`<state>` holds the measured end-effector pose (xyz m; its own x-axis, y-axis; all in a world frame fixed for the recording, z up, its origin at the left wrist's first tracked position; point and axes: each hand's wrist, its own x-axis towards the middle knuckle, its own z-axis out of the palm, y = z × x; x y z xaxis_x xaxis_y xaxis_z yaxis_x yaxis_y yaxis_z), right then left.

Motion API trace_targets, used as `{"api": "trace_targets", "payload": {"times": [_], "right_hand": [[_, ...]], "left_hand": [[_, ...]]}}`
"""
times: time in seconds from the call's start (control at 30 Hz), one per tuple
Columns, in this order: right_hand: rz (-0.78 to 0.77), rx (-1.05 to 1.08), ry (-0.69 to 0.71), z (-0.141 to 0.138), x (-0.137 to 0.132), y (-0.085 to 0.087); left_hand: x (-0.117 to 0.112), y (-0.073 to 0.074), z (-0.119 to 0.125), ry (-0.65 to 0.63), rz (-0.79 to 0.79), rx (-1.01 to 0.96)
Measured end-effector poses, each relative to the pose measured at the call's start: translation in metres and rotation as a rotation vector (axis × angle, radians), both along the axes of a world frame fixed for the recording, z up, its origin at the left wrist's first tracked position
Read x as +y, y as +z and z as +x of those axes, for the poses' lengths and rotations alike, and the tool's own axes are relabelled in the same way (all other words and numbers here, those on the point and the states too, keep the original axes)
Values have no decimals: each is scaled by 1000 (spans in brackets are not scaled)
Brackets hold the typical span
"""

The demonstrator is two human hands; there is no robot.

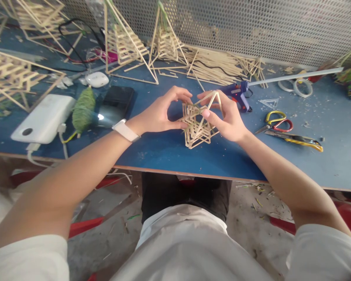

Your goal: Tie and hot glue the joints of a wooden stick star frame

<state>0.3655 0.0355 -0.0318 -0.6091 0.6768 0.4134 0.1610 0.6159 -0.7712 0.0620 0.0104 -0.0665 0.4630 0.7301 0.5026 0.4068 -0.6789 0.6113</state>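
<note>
Between my hands is a small star-like wooden stick frame (197, 130), built of thin pale sticks stacked in layers, low over the blue table. My left hand (168, 111) curves round its left side, thumb against the lower left sticks and fingertips at the upper left. On the other side my right hand (226, 117) grips the frame, its thumb pressed on a slanting stick. Sticks rise to a peak in front of my right fingers, which are partly hidden. Just behind that hand lies a purple glue gun (236, 93) with a long glue stick in it.
Scissors (276, 121) and a yellow utility knife (298, 140) lie at right, near tape rolls (302, 88). Left are a power bank (45, 119), green yarn (84, 109) and a phone (115, 105). Behind stand finished-looking stick frames (166, 47) and loose sticks (213, 64), before a perforated panel (266, 31).
</note>
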Motion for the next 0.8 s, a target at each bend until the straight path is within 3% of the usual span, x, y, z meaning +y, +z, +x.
{"api": "trace_targets", "payload": {"times": [0.37, 0.8], "right_hand": [[-26, -9, 6, -2, -4, 6], [27, -25, -7, -1, -4, 7]], "left_hand": [[-1, -1, 3, 34, -53, -9], [-1, -5, 2, 40, 33, 118]]}}
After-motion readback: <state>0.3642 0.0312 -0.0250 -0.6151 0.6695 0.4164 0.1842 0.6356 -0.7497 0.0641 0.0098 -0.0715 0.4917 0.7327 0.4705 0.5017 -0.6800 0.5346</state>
